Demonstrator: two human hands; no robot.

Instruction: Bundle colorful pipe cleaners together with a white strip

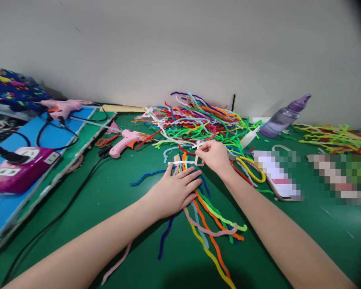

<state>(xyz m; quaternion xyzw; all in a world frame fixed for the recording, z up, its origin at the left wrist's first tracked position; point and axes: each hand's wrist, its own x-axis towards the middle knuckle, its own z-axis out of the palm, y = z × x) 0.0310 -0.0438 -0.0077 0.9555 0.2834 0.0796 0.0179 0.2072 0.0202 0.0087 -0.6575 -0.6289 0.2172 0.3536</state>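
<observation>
Left hand (178, 190), fingers apart, lies over pipe cleaners (202, 214); right hand (211, 155) pinches a white strip (185, 162) (narrow); a hard tug could tear it.

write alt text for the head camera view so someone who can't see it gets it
A person's left hand lies flat over colourful fuzzy stems on a green table, while the right hand pinches a narrow white strip. More stems are heaped behind; pink glue guns lie left, a purple bottle stands right.
</observation>
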